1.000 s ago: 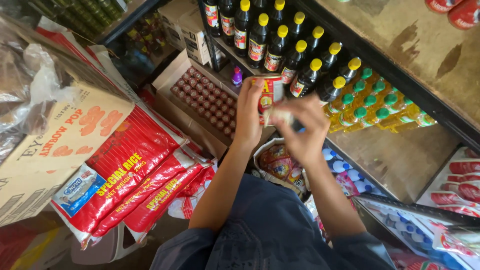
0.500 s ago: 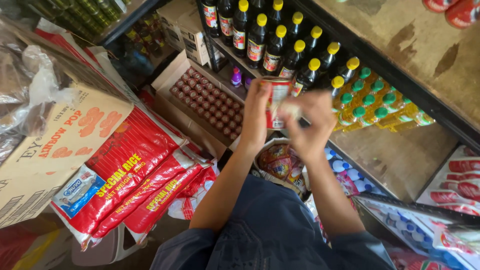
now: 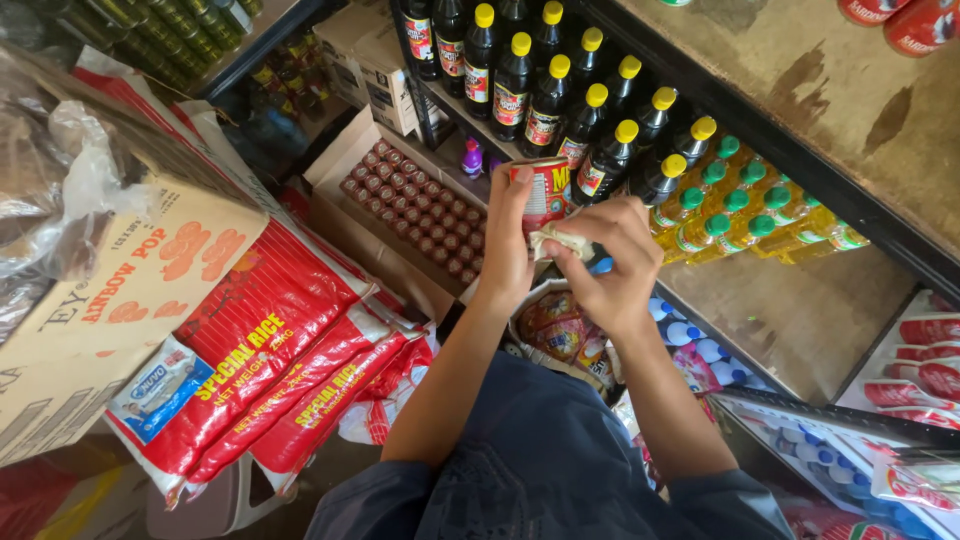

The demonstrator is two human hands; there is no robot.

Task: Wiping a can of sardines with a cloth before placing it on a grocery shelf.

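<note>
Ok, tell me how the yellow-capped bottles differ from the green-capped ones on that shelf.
The yellow-capped bottles hold dark, nearly black liquid; the green-capped bottles hold pale golden liquid. The yellow-capped ones look taller and stand further left; the green-capped ones look shorter and sit right of them. Both stand upright in rows on the same shelf, all capped.

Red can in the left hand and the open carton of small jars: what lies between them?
Nothing lies between: in the head view the red can, held by the left hand, directly overlaps the carton edge.
</note>
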